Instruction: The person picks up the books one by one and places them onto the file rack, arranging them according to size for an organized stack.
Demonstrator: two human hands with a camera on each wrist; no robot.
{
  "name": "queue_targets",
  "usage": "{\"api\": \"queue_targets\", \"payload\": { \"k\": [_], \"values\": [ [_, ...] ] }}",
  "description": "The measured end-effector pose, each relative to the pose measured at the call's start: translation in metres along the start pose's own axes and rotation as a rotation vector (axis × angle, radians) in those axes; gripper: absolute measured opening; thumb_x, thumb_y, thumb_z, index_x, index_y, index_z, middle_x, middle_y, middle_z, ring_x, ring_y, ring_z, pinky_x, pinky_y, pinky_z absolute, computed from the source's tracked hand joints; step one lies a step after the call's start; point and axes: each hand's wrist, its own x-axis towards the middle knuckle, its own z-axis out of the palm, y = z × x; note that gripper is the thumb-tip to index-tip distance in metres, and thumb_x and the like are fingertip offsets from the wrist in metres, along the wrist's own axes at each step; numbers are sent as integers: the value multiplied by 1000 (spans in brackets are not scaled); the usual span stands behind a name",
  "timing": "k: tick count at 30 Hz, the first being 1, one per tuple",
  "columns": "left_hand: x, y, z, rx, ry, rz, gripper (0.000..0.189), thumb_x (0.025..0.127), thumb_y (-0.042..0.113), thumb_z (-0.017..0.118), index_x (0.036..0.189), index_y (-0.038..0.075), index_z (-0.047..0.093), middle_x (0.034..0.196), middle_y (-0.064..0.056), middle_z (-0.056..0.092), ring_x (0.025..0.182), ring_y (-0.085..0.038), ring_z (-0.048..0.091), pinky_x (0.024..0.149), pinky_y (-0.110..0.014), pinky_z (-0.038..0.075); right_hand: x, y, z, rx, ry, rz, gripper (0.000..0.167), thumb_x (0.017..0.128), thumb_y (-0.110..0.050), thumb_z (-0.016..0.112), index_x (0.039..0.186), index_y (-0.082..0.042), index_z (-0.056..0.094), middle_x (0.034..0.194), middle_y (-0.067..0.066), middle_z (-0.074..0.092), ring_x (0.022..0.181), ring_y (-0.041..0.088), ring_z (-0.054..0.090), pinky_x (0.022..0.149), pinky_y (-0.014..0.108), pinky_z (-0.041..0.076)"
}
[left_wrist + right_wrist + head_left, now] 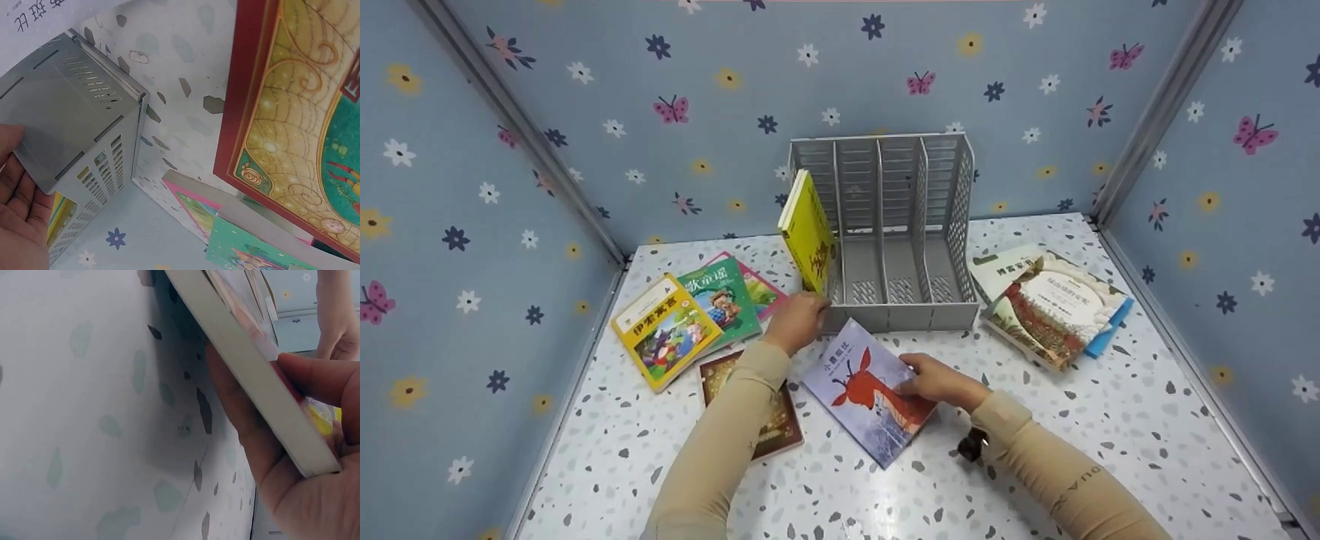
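Observation:
My left hand (pixel 797 322) holds the front left corner of a grey file rack (pixel 900 317), thumb on its front panel and curled fingers at its side in the left wrist view. A yellow book (pixel 808 232) stands in the rack's leftmost compartment. My right hand (pixel 941 380) grips a purple picture book (pixel 855 375) with a red deer on its cover, in front of the rack. In the right wrist view the thumb lies on one face of this book (pixel 253 377) and the fingers are under the other, its edge raised off the tabletop.
A brown-framed book (pixel 780 427) lies partly under my left forearm. Left of the rack, yellow (pixel 675 334), green (pixel 727 300) and pink (pixel 765 292) books overlap. Several books (pixel 1054 307) are piled on the right. Flowered walls (pixel 840 67) enclose the speckled table (pixel 1035 420).

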Motion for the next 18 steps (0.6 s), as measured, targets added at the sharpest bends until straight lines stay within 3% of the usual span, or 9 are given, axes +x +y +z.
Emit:
{"api": "queue_targets", "payload": {
  "k": [7,15,18],
  "values": [
    [-3,-2,-5,-164,35,-70,30,111,26,64,129,6,78,127,-14,78,119,-33,73,109,-50,57,-10,-2,-10,9,5,-67,24,94,-1,73,116,4,65,104,13,74,83,13,64,71,25,55],
    [-9,-6,-13,-489,54,-181,39,109,38,66,132,8,75,129,-13,75,118,-30,71,108,-49,59,-19,-2,-22,63,40,-95,30,95,0,73,121,8,62,108,18,76,87,14,68,73,27,58],
    [-12,-6,-14,-566,76,-207,44,108,41,68,136,7,73,130,-12,74,120,-30,70,109,-50,58,-22,-3,-28,101,53,-109,36,95,1,72,128,11,61,109,21,76,87,15,70,72,27,60]
  ]
}}
